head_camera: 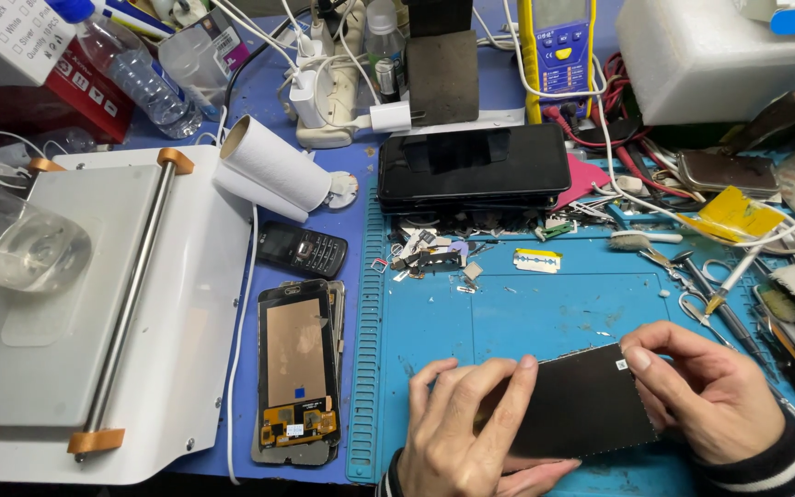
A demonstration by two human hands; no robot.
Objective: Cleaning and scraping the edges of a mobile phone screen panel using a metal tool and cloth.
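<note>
We hold a thin dark panel [574, 405] (matte, flat, its edges jagged) over the near part of the blue mat [526, 313], left hand [462, 433] fingers pressed on it, right hand [706, 391] pinching its right corner.

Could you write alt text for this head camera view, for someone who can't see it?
Two bare hands, left hand and right hand, hold a thin dark panel over a blue work mat. A dismantled phone screen, a small keypad phone and a white machine lie to the left.
</note>
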